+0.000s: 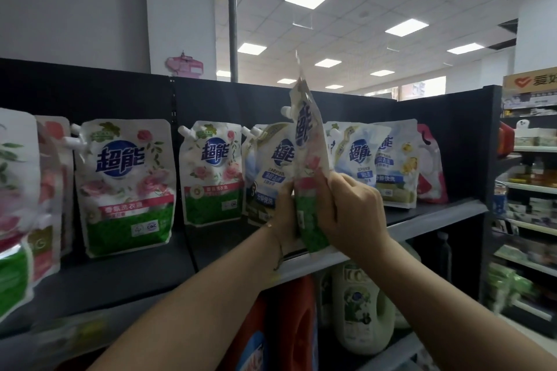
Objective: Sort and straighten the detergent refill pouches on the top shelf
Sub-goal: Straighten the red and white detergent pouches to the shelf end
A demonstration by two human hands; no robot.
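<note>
Green-based pouch point(308, 144) points straight up, gripped by left hand point(284, 209) and right hand point(352, 211) fingers point(333, 188).

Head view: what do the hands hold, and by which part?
A rose-print refill pouch, edge-on; the left hand and right hand grip its lower half, one on each side.

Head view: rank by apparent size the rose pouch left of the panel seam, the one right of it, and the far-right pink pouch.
1. left rose pouch
2. right rose pouch
3. pink pouch, partly hidden
The left one seems nearer, so real sizes are unsure.
</note>
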